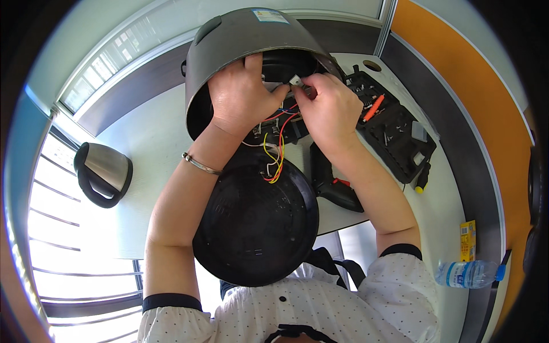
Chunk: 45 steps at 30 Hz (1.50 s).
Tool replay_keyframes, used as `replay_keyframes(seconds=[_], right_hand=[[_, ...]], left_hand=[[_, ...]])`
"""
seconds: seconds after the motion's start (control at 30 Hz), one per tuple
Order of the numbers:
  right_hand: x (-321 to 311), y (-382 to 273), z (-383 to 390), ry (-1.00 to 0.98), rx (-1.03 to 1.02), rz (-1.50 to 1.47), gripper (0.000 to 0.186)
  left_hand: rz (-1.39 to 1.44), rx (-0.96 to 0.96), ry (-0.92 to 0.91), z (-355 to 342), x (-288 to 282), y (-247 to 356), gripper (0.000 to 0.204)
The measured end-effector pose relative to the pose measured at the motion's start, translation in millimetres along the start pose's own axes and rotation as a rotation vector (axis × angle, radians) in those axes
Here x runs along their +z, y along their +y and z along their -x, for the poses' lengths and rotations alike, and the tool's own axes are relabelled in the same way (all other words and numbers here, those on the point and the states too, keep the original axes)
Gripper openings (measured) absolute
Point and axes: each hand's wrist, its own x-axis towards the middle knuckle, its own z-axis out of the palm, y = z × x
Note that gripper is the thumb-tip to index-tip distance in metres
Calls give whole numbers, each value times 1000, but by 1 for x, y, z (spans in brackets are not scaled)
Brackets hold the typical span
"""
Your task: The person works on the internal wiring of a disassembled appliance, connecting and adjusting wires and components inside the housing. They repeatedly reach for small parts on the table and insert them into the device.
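Note:
A dark grey rice cooker housing (pixel 246 34) lies on its side on the table, its open bottom facing me. My left hand (pixel 243 97) reaches into that opening, with thumb and index finger stretched apart; its other fingers are hidden inside. Just right of it, my right hand (pixel 331 108) pinches a small white connector (pixel 295 80) at the opening's edge. Red, yellow and white wires (pixel 279 157) run from inside the housing down to a round black base cover (pixel 257 228), which leans toward me between my forearms.
An open black tool case (pixel 394 137) with an orange-handled tool (pixel 373 108) lies to the right. A black power drill (pixel 334 186) and a yellow-tipped screwdriver (pixel 423 178) are nearby. A kettle (pixel 104 174) is at left; a water bottle (pixel 469 275) and yellow box (pixel 468 240) at right.

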Motion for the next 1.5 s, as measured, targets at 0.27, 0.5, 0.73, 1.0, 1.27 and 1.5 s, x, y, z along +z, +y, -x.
replay_keyframes(seconds=[0.27,0.5,0.73,1.0,1.27,1.5], right_hand=[[0,-4,-1,-7,-19,94,13],[-6,-7,-5,-68,-103,222,11],[-9,-10,-8,-174,-148,275,8],[-9,1,-9,-189,-17,-26,9],[-5,4,-6,-110,-191,52,11],[-6,4,-10,-75,-287,44,10]], left_hand=[[-11,1,10,-1,1,1,72],[-3,6,6,-1,-1,2,70],[-8,-41,-36,1,1,2,71],[-2,-82,-64,3,1,2,67],[57,-107,-77,2,1,2,59],[38,-85,-37,1,-1,3,58]])
